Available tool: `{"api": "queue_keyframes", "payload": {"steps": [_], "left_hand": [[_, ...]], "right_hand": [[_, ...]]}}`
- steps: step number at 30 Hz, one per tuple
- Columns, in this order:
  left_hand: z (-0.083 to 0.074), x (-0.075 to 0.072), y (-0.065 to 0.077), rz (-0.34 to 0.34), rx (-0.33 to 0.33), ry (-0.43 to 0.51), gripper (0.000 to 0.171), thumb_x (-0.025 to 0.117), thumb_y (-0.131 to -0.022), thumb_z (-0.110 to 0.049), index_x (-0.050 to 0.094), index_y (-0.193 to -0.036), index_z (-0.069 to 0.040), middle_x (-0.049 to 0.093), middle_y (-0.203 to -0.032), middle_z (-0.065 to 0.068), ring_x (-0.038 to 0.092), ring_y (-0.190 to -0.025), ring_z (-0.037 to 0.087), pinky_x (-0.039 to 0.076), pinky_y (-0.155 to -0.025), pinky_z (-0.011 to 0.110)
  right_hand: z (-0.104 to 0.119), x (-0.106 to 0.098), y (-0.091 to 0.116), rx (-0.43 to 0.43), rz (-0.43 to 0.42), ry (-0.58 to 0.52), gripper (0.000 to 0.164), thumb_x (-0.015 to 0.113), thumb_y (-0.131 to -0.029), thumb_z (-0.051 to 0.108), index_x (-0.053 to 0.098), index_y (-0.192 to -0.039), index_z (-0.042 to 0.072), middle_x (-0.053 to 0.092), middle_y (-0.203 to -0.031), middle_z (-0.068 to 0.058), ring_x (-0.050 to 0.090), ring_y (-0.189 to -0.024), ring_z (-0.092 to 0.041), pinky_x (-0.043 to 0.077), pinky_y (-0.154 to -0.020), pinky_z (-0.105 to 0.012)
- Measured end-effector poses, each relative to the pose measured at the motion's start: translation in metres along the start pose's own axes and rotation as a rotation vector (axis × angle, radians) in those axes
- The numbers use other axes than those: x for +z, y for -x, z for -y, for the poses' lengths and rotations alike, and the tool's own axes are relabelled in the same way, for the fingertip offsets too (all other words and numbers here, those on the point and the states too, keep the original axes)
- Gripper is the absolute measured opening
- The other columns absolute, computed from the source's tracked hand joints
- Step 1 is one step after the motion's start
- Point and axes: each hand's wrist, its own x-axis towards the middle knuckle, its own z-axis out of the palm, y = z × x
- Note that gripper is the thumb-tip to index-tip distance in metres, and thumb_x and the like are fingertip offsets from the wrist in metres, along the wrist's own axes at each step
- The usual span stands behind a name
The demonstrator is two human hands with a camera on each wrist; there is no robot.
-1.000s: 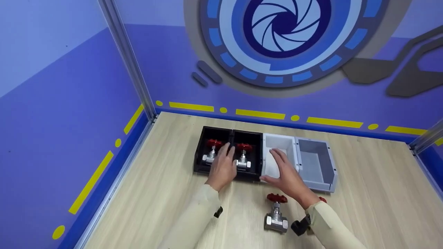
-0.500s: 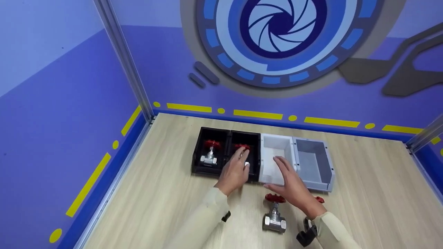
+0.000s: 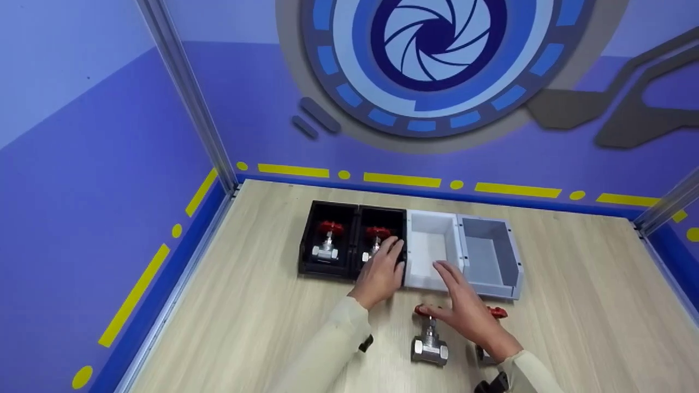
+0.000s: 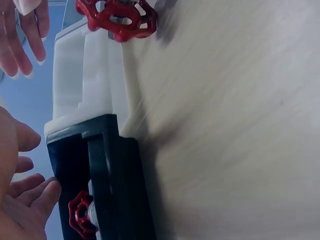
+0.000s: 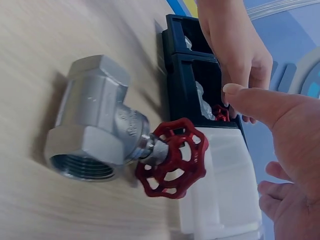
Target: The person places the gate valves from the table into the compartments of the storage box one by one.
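Observation:
My left hand (image 3: 380,273) hangs over the front of the second black bin (image 3: 356,270), its fingers loosely bent and holding nothing. A valve (image 3: 377,233) with a red handwheel lies in that bin, partly hidden by the hand. Another valve (image 3: 326,248) lies in the leftmost black bin. My right hand (image 3: 471,314) is spread before the white bin (image 3: 428,281), its thumb overlapping the red wheel of a valve (image 3: 430,349) on the table. In the right wrist view this valve (image 5: 92,115) shows its threaded opening, apart from the right fingers. One more valve (image 3: 496,313) is mostly hidden under the right wrist.
A grey bin (image 3: 486,262) adjoins the white one at the row's right end; neither shows anything inside. The wooden table (image 3: 246,305) is bounded by a blue side wall (image 3: 109,218) and a back wall (image 3: 246,98).
My left hand has shifted right from between the black bins to the second one's right side, uncovering the leftmost valve. My right hand has drawn back toward the valves on the table.

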Motion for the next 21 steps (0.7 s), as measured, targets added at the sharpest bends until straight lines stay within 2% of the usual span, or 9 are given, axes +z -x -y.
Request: {"api": "queue_keyframes", "payload": {"steps": [5, 14, 21], "left_hand": [[-0.002, 0.007, 0.000, 0.009, 0.005, -0.004, 0.045, 0.056, -0.089, -0.020, 0.049, -0.131, -0.006, 0.046, -0.136, 0.011, 0.054, -0.115, 0.022, 0.049, -0.087, 0.031], [-0.005, 0.012, -0.001, 0.080, -0.035, 0.032, 0.048, 0.057, -0.089, -0.018, 0.045, -0.135, -0.008, 0.038, -0.143, 0.014, 0.056, -0.113, 0.024, 0.051, -0.084, 0.031], [-0.005, 0.014, -0.002, 0.072, -0.035, 0.055, 0.049, 0.058, -0.088, -0.018, 0.045, -0.134, -0.007, 0.036, -0.144, 0.016, 0.057, -0.111, 0.025, 0.051, -0.083, 0.031]], "right_hand": [[-0.002, 0.004, 0.008, 0.033, 0.032, 0.005, 0.090, 0.075, -0.071, 0.042, 0.028, -0.144, 0.022, 0.027, -0.148, -0.008, 0.034, -0.131, -0.034, 0.038, -0.097, -0.055], [-0.004, 0.013, 0.022, 0.063, 0.107, 0.036, 0.094, 0.079, -0.066, 0.037, 0.029, -0.144, 0.022, 0.030, -0.147, -0.007, 0.040, -0.128, -0.032, 0.041, -0.095, -0.052], [-0.005, 0.023, 0.033, 0.024, 0.132, 0.084, 0.103, 0.079, -0.060, 0.048, 0.025, -0.145, 0.025, 0.029, -0.147, -0.010, 0.038, -0.129, -0.034, 0.041, -0.092, -0.057]]}}
